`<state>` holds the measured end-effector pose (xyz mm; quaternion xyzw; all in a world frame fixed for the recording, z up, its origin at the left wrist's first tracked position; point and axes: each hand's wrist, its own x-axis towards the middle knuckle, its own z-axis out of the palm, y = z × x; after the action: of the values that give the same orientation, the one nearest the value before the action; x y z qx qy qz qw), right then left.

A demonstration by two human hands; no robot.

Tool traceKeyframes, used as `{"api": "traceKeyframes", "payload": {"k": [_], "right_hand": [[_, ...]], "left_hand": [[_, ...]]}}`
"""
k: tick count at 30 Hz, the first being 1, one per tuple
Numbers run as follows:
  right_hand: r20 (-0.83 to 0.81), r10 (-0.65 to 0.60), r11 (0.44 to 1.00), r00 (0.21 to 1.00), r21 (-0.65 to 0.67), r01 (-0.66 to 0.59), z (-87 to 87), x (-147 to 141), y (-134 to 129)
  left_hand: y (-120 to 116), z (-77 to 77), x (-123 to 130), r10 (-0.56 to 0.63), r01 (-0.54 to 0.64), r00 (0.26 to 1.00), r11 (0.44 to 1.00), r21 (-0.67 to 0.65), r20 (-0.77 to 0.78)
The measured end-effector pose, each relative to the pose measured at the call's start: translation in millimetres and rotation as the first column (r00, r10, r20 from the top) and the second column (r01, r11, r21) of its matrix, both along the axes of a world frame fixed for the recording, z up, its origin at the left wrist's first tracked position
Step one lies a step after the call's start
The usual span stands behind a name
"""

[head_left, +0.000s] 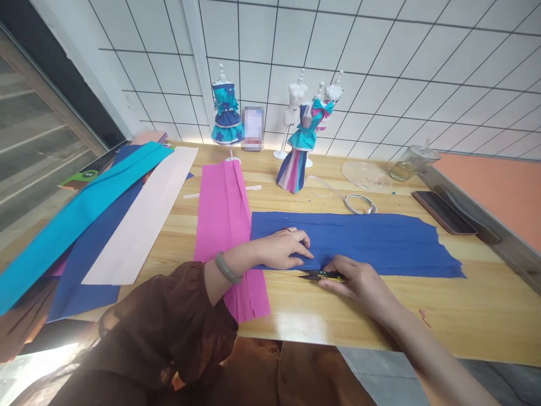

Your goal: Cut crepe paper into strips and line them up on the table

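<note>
A long blue sheet (380,242), fabric or crepe paper with creases along its length, lies across the middle of the table. My left hand (283,248) rests on its left part, fingers spread and pressing down. At the sheet's near edge, my right hand (353,279) is closed around small pointed scissors (323,276) with dark blades and a bit of yellow; the tips point left, just below my left fingers. Their handles are mostly hidden in the hand. Beneath my left forearm runs a pink folded sheet (220,214), partly covered by the wrist and sleeve.
Turquoise (97,208) and pale pink strips (143,220) are piled at the left. Small dressed mannequins (226,110) stand by the tiled wall, near a phone-like screen (253,128). A roll of tape (360,204), a glass jar (412,162) and a phone (443,212) lie at the back right.
</note>
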<state>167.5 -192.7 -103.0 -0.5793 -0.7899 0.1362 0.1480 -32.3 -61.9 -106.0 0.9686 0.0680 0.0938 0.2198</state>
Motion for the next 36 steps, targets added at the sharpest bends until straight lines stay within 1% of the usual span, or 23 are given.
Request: {"api": "traceKeyframes", "payload": {"k": [3, 7, 13, 16, 18, 21, 24, 26, 29, 32, 36], "right_hand": [[0.010, -0.010, 1.000, 1.000, 0.001, 0.010, -1.4, 0.9, -2.3], [0.027, -0.036, 0.999, 0.999, -0.005, 0.036, 1.5, 4.3, -9.2], [0.005, -0.117, 0.993, 0.993, -0.029, 0.117, 5.3, 18.5, -24.9], [-0.017, -0.145, 0.989, 0.989, -0.015, 0.145, 4.7, 21.7, -31.7], [-0.034, -0.157, 0.988, 0.987, -0.001, 0.157, 4.7, 20.7, -35.5], [-0.067, -0.153, 0.988, 0.986, 0.017, 0.155, 5.4, 16.9, -39.5], [-0.098, -0.131, 0.990, 0.987, 0.034, 0.134, 4.9, 13.3, -41.1], [-0.113, -0.113, 0.992, 0.987, 0.044, 0.118, 3.4, 10.8, -41.2], [-0.128, -0.095, 0.994, 0.987, 0.047, 0.101, 0.6, 5.8, -40.7], [-0.131, -0.095, 0.995, 0.987, 0.028, 0.100, -1.0, -0.3, -40.1], [-0.105, -0.124, 0.992, 0.987, -0.004, 0.124, -0.7, -6.2, -39.2]], "left_hand": [[-1.2, 1.2, -0.3, 0.003, -0.003, 1.000, 1.000, -0.005, 0.002], [-5.1, 3.6, -0.1, 0.012, -0.011, 1.000, 0.999, -0.031, 0.027], [-8.0, 7.7, 0.8, 0.000, 0.008, 0.997, 0.995, -0.095, 0.080], [-3.2, 12.1, -1.4, 0.043, -0.035, 0.995, 0.995, -0.097, 0.086], [2.0, 16.6, -4.5, 0.090, -0.086, 0.995, 0.990, -0.115, 0.032], [9.5, 23.8, -10.8, 0.155, -0.177, 0.979, 0.969, -0.170, -0.134], [13.4, 27.6, -15.5, 0.181, -0.232, 0.949, 0.955, -0.183, -0.258], [13.8, 27.2, -16.6, 0.184, -0.234, 0.942, 0.959, -0.157, -0.281], [13.0, 24.1, -15.8, 0.167, -0.204, 0.949, 0.972, -0.116, -0.269], [12.6, 20.9, -14.0, 0.130, -0.168, 0.959, 0.976, -0.138, -0.250], [12.9, 20.3, -13.0, 0.133, -0.183, 0.961, 0.963, -0.196, -0.241]]}}
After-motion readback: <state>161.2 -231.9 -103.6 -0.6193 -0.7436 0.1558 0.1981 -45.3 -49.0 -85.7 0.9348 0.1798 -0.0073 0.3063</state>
